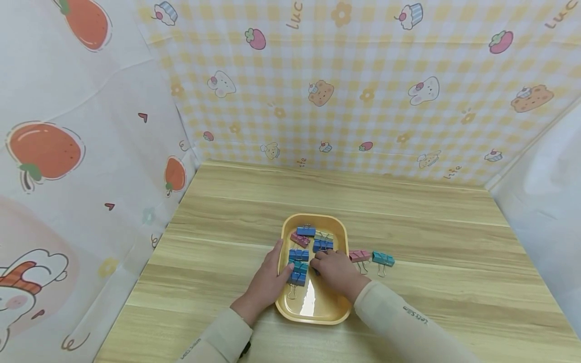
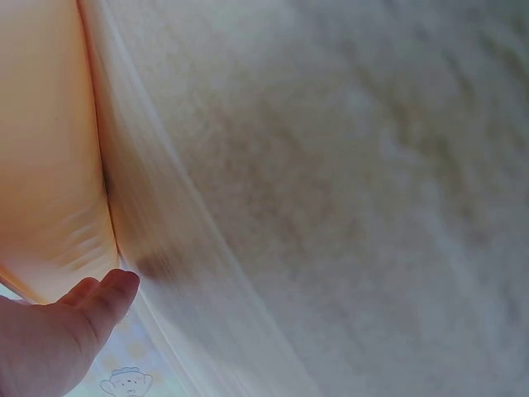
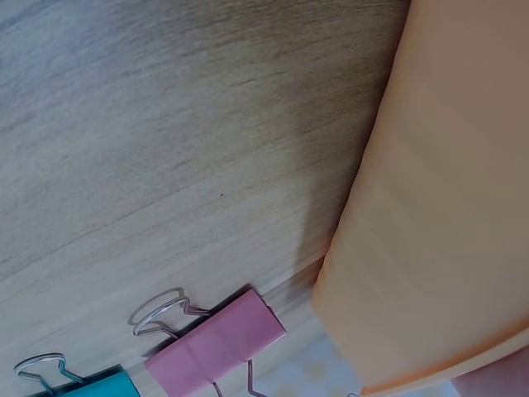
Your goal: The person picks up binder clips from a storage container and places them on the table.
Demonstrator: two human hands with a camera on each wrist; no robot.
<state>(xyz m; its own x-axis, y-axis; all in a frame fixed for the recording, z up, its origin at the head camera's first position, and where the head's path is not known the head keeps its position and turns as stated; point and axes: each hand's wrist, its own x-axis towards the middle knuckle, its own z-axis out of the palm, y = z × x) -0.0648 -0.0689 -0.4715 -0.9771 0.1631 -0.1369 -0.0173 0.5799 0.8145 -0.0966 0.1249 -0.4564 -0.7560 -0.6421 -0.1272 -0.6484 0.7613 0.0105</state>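
Note:
A yellow tray (image 1: pixel 313 318) sits on the table with several binder clips in it. A left column holds blue clips (image 1: pixel 298 254) and a teal clip (image 1: pixel 299 266). Farther back lie a dark pink clip (image 1: pixel 300 238), a blue clip (image 1: pixel 306 231) and a yellow clip (image 1: pixel 324 235). My left hand (image 1: pixel 268 276) grips the tray's left wall, thumb over the rim beside the left column. Inside the tray, my right hand (image 1: pixel 337 271) has curled fingers around a dark clip (image 1: pixel 316 272), mostly hidden beneath them. The right wrist view shows only a bit of that hand (image 3: pixel 500 376).
To the tray's right, a pink binder clip (image 3: pixel 216 343) and a teal binder clip (image 1: pixel 383 258) lie on the wooden table (image 1: pixel 445 297). A yellow checked cloth (image 1: pixel 363 121) hangs behind the table, with a white printed cloth (image 1: pixel 104 166) along the left.

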